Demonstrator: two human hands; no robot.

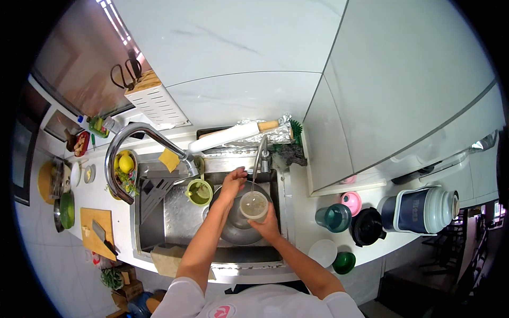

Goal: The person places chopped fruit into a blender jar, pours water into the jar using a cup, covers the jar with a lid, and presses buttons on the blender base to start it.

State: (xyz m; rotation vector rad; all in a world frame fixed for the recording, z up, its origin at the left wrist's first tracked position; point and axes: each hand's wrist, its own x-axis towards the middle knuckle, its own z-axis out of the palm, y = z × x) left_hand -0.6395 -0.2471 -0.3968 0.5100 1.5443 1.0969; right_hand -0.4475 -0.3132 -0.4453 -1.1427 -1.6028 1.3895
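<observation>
My right hand [266, 223] grips a round translucent cup [254, 204] from its lower right side. The cup sits under the slim curved tap [257, 161], and a thin stream of water seems to run into it. My left hand [234, 184] is up beside that tap, its fingers stretched toward the tap's base; I see nothing held in it. Beneath the cup, a wide metal bowl [225, 233] lies in the steel sink [177, 225]. A light green strainer basket [200, 192] is in the sink left of my left forearm.
A large chrome faucet [139, 129] arches over the sink's left side. Leftward are a cutting board [89, 218] with a knife [102, 233] and a fruit bowl [126, 164]. A teal cup [334, 217], black lid [367, 227] and insulated jug [413, 212] occupy the right counter.
</observation>
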